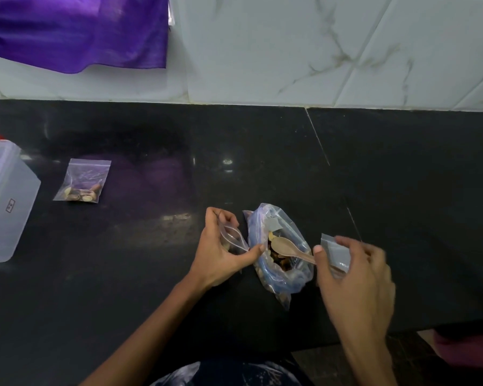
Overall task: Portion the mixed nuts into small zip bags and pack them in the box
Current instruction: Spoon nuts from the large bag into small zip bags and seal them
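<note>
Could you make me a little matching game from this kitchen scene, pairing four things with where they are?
Things:
1. spoon
2. filled small bag
3. plastic box
4. purple cloth

Places:
A. hanging against the wall tiles
B. at the far left edge of the counter
C. resting in the big open bag of nuts
D. lying alone on the counter beside the box

Pairs: 1-C, 2-D, 3-B, 4-A

The dark surface (pixel 402 176) lies open across the upper middle and right of the frame. At the left edge stand a plastic box (pixel 3 201) and a small filled bag (pixel 81 182). The big nut bag (pixel 279 252) blocks the lower centre.
</note>
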`<state>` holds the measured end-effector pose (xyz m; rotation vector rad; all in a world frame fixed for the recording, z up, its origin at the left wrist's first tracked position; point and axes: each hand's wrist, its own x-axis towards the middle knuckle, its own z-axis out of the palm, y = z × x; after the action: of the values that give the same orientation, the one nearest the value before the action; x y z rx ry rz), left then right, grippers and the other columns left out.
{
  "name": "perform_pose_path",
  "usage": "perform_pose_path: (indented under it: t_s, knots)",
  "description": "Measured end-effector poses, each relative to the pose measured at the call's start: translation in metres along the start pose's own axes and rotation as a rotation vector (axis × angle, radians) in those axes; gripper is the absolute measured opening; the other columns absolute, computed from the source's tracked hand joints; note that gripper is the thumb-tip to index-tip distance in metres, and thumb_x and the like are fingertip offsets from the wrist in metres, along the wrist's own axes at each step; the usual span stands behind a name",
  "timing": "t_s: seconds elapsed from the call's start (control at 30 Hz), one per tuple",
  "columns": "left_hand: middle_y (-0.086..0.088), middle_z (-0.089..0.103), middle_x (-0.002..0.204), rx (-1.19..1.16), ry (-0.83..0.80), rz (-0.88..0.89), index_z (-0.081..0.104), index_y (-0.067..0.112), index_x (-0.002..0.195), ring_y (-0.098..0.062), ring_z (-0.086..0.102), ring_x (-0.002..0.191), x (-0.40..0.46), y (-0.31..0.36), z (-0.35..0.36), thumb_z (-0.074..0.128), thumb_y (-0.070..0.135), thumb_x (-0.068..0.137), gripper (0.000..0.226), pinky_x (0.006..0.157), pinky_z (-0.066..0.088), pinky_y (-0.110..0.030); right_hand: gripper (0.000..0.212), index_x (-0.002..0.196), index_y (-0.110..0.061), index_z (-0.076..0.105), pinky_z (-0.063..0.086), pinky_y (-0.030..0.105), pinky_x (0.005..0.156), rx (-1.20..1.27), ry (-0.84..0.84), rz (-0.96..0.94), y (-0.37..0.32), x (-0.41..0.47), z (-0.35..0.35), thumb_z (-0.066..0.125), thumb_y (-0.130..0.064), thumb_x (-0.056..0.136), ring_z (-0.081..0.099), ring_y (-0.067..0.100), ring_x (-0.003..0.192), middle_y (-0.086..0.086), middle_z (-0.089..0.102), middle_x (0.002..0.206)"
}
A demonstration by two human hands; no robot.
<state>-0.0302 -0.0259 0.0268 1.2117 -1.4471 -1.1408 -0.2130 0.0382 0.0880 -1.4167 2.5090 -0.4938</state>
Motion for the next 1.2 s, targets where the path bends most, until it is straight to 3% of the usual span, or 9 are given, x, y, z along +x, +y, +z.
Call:
perform_pose_path:
  t_s: [0.07,0.17,0.3,0.4,0.57,0.77,0.97,1.1,1.2]
  knots:
    - [0.006,0.047,0.096,0.035,0.017,-0.045,0.031,0.025,0.093,0.006,0.054,0.078,-0.003,0.010,-0.005,0.078,0.053,0.048,0.071,0.068,0.051,-0.018,0.043,0.120,-0.035,0.053,0.036,0.023,0.091,0.159,-0.024,-0.186,-0.012,-0.004,-0.006,0.066,-0.045,0.080,0.039,0.001,0.108,-0.017,0.041,0.114]
    - [0.003,0.043,0.102,0.022,-0.017,-0.138,0.026,0.029,0.092,-0.001,0.057,0.091,-0.012,0.027,-0.014,0.074,0.055,0.052,0.068,0.076,0.055,-0.028,0.050,0.116,-0.045,0.050,0.033,0.007,0.087,0.393,-0.341,-0.437,-0.041,-0.009,0.004,0.073,-0.039,0.073,0.039,-0.013,0.111,-0.030,0.046,0.113]
    - [-0.006,0.047,0.089,-0.128,-0.092,-0.271,0.023,0.024,0.085,-0.004,0.060,0.056,-0.022,0.049,-0.028,0.049,0.015,0.092,0.029,0.049,0.048,-0.023,0.027,0.104,-0.039,0.058,0.048,0.016,0.084,0.690,-0.590,-0.427,-0.077,-0.012,0.026,0.069,-0.029,0.080,0.058,-0.007,0.102,-0.021,0.065,0.102]
    - [-0.006,0.056,0.074,-0.141,-0.045,-0.286,0.025,0.025,0.087,-0.009,0.059,0.052,-0.027,0.057,-0.048,0.041,0.016,0.099,0.022,0.050,0.048,-0.023,0.009,0.096,-0.021,0.066,0.055,0.021,0.073,0.870,-0.607,-0.344,-0.094,-0.015,0.030,0.062,-0.019,0.089,0.068,0.003,0.088,-0.005,0.072,0.092]
    - [0.002,0.064,0.065,-0.162,0.024,-0.123,0.057,0.005,0.100,-0.007,0.060,0.054,-0.036,0.063,-0.078,0.052,0.025,0.091,0.022,0.051,0.046,-0.022,0.015,0.100,-0.009,0.069,0.053,0.017,0.062,1.080,-0.708,-0.206,-0.114,-0.019,0.030,0.063,-0.017,0.088,0.071,0.013,0.078,0.008,0.074,0.086]
    - [-0.018,0.065,0.074,-0.208,0.194,-0.059,0.059,-0.001,0.089,-0.021,0.063,0.065,-0.046,0.069,-0.092,0.062,0.023,0.089,0.024,0.057,0.052,-0.030,0.022,0.097,-0.007,0.072,0.057,0.039,0.081,1.173,-0.803,-0.105,-0.134,-0.033,0.037,0.069,-0.023,0.082,0.071,0.028,0.088,0.015,0.074,0.090]
    - [-0.012,0.063,0.069,-0.163,0.321,-0.056,0.057,-0.001,0.085,-0.017,0.061,0.059,-0.056,0.066,-0.100,0.057,0.010,0.094,0.013,0.052,0.050,-0.029,0.022,0.092,0.000,0.070,0.056,0.041,0.073,1.202,-0.784,-0.071,-0.148,-0.053,0.041,0.063,-0.021,0.088,0.069,0.027,0.074,0.018,0.072,0.081]
    - [-0.009,0.059,0.063,-0.162,0.362,-0.083,0.057,-0.001,0.079,-0.015,0.055,0.052,-0.056,0.068,-0.103,0.055,0.004,0.092,0.014,0.046,0.045,-0.025,0.026,0.085,0.002,0.066,0.045,0.023,0.049,1.128,-0.648,-0.212,-0.156,-0.061,0.044,0.058,-0.022,0.093,0.057,0.007,0.051,-0.001,0.062,0.056]
    - [-0.010,0.063,0.063,-0.212,0.369,-0.122,0.064,0.002,0.079,-0.016,0.058,0.054,-0.053,0.069,-0.109,0.055,0.003,0.090,0.014,0.047,0.047,-0.027,0.021,0.091,-0.004,0.069,0.054,0.029,0.058,1.113,-0.634,-0.265,-0.162,-0.061,0.042,0.057,-0.020,0.093,0.068,0.014,0.064,0.005,0.070,0.069]
